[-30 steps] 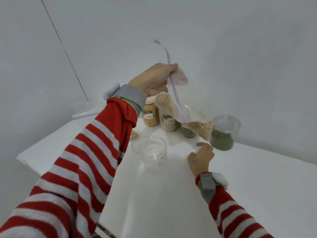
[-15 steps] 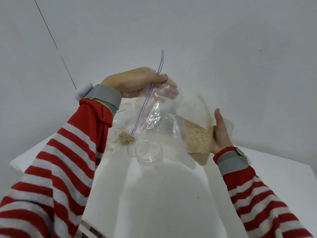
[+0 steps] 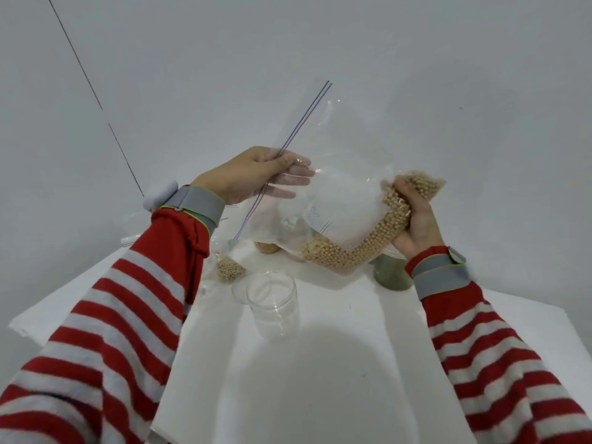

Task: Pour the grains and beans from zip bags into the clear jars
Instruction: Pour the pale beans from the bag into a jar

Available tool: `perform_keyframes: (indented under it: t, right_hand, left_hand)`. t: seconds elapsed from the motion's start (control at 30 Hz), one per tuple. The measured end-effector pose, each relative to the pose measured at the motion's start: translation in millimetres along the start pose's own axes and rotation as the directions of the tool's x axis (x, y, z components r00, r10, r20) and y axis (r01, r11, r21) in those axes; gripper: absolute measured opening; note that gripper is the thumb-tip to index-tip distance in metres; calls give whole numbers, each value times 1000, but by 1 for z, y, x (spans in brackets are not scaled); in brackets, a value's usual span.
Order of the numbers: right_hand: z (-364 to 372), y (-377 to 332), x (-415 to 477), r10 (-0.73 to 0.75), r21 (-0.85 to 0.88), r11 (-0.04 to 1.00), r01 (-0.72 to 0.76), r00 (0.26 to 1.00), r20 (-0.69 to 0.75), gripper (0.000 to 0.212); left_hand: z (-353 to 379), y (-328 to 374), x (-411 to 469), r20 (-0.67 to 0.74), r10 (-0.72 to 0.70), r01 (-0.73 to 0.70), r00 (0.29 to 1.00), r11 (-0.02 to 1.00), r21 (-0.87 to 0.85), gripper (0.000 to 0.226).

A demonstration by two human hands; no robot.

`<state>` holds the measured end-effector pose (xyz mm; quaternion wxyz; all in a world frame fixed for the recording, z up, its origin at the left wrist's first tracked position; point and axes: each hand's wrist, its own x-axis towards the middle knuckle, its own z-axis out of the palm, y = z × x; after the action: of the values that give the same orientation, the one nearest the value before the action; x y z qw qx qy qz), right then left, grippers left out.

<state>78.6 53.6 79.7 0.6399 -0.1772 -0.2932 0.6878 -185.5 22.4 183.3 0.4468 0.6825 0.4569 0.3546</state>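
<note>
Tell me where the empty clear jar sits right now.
The empty clear jar stands on the white table, centre view, below the held zip bag.

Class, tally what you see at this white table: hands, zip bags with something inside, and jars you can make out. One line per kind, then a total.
Hands: 2, left hand, right hand
Zip bags: 2, held bag, small bag
Jars: 3, empty jar, green-filled jar, tan-filled jar; others may be hidden
Total: 7

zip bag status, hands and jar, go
Left hand pinching zip bag at its seal; right hand gripping the bean-filled bottom. Empty jar open below, nothing poured. Path clear.
</note>
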Motion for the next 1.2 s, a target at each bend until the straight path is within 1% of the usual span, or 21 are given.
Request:
perform_keyframes:
  t: [0.07,0.1,0.17,0.2,0.27,0.33,0.4,0.47,0.57,0.63,0.7,0.77,0.87,0.93,1.0,1.03,1.1,1.13,1.17,1.2]
  right_hand:
    - [2,-13,6,-58,-69,996,59,998,18,16]
    - [3,-20,9,-79,-129,988,82,997,26,16]
    - [4,-31,13,-126,-302,944,135,991,51,7]
    - [4,-36,14,-146,-391,906,160,987,66,8]
    - [2,-46,13,-163,-560,806,191,981,101,21]
    - [3,-56,10,-168,-690,694,206,978,124,22]
    - [3,-62,8,-159,-776,589,224,974,160,22]
    - [4,-63,9,-203,-808,525,267,961,185,21]
    - [11,-63,11,-273,-817,480,319,940,207,11]
    - [17,-65,12,-284,-825,438,357,926,250,8]
    - [24,-67,12,-272,-824,400,402,910,312,7]
    - [33,-66,15,-259,-844,307,440,892,371,8]
    - [53,-56,19,-247,-874,151,463,873,420,15]
    - [66,-47,20,-243,-879,47,475,859,451,11]
    - [76,-43,18,-242,-876,-18,482,848,472,8]
    - [78,-42,17,-243,-876,-40,480,846,475,10]
    - [81,-42,16,-248,-876,-63,478,843,478,10]
    - [83,-42,14,-251,-878,-47,476,845,471,6]
    - [83,-43,11,-255,-873,-7,488,843,474,3]
    - [81,-43,10,-282,-863,40,503,834,474,5]
  left_hand:
    - [-1,-3,0,-16,5,-6,1000,1000,-13,30]
    - [-2,-6,-1,-29,7,-8,1000,1000,-30,30]
    - [-4,-10,-1,-57,9,-13,998,998,-62,29]
    - [-6,-12,-1,-68,10,-15,998,997,-70,28]
    - [-9,-16,-1,-78,11,-16,997,997,-70,28]
    - [-12,-19,-3,-78,4,-8,997,999,-51,28]
    - [-13,-22,-3,-87,-3,0,996,1000,-30,29]
    - [-14,-25,-3,-102,-2,0,995,1000,-18,29]
    - [-15,-30,-4,-142,11,-2,990,998,59,28]
    - [-16,-33,-2,-187,28,-1,982,990,142,29]
    - [-14,-35,0,-226,41,-2,973,986,167,28]
    - [-6,-32,3,-234,62,-24,970,986,163,25]
    - [18,-21,11,-177,109,-74,978,979,190,24]
    - [35,-16,17,-127,125,-97,984,974,206,19]
    - [48,-16,25,-89,149,-129,985,973,194,14]
    - [54,-16,27,-73,151,-136,986,974,179,15]
    - [62,-15,30,-63,136,-126,989,982,137,25]
    - [64,-15,31,-71,131,-122,989,985,121,31]
    - [67,-14,32,-91,141,-131,986,985,111,31]
    - [68,-14,34,-124,163,-150,979,983,105,26]
